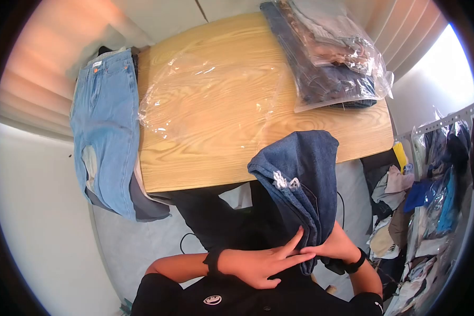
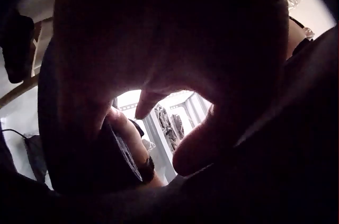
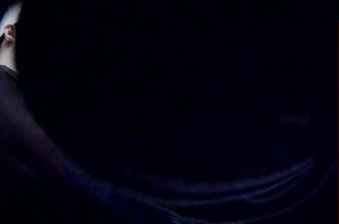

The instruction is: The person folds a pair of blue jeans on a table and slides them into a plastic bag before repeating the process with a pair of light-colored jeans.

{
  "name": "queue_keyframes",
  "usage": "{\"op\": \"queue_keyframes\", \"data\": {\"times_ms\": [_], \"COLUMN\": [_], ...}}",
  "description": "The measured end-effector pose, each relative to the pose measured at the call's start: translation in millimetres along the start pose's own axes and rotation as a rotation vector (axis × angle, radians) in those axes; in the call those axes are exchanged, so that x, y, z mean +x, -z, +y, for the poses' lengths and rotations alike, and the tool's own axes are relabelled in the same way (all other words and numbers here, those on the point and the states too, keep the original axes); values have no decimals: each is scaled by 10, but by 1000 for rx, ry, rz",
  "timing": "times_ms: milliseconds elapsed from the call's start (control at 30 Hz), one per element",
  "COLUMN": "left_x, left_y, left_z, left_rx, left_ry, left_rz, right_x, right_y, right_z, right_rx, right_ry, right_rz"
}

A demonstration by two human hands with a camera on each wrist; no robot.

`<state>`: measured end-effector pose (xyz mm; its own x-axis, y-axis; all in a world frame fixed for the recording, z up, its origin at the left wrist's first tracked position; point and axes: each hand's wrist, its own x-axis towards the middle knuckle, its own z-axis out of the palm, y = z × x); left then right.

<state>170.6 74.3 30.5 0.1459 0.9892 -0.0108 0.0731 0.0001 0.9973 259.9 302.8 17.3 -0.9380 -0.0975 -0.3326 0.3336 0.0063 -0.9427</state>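
Folded dark blue jeans (image 1: 318, 174) with a white frayed patch hang over the near side of the table, in front of the person's body. The right hand (image 1: 329, 246) grips their lower end, its thumb on the near side and its other fingers hidden behind the cloth. Against the lower edge of the same jeans lies the left hand (image 1: 260, 263), fingers extended and spread, fingertips touching the cloth near the right thumb. The left wrist view shows the left hand (image 2: 169, 49) dark and close up. Dark cloth (image 3: 175, 181) fills most of the right wrist view.
A clear plastic bag (image 1: 210, 100) lies flat on the wooden table (image 1: 195, 171). Light blue jeans (image 1: 108, 121) hang over its left edge. Bagged folded clothes (image 1: 332, 68) are stacked at the back right. Piled garments and a metal rack (image 1: 437, 125) stand at the right.
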Motion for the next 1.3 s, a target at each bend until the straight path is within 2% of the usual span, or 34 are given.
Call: {"op": "queue_keyframes", "data": {"times_ms": [67,167,267,367,467,533,600,667,700,733,767,800,867,933,1000,1067,1167,1300], "left_x": [37,60,55,79,153,174,181,80,57,-21,-113,-149,36,239,229,64,-162,-373], "left_y": [22,130,231,222,162,202,356,688,899,1054,1135,1207,1304,1374,1495,1640,1637,1479], "left_z": [-12,-70,-82,-39,15,25,85,277,436,525,475,491,399,285,101,-161,-238,-25], "left_rx": [-33,-54,-59,-165,-259,-237,-164,-80,-48,-45,-128,-79,861,1218,1375,1326,1033,987], "left_ry": [35,47,21,20,44,18,21,103,184,106,-4,72,262,340,414,483,448,178], "left_rz": [-48,-97,-85,-94,-79,-111,-165,-187,-133,69,337,662,1232,1317,1353,1341,1446,1293], "right_x": [-15,-48,-15,-12,23,4,-31,-44,-45,-41,-39,-25,25,71,118,144,202,307], "right_y": [28,49,49,17,112,152,170,147,130,106,76,52,30,14,-13,1,24,28], "right_z": [125,318,248,391,335,263,283,247,227,219,212,199,153,119,149,241,158,121], "right_rx": [10,172,109,116,37,174,310,289,275,251,224,198,149,92,32,19,-40,-81], "right_ry": [-31,-88,8,29,9,-16,-44,-23,-11,5,23,45,79,105,118,109,95,121], "right_rz": [38,104,80,48,2,19,36,84,108,166,219,273,284,274,237,140,33,-115]}}
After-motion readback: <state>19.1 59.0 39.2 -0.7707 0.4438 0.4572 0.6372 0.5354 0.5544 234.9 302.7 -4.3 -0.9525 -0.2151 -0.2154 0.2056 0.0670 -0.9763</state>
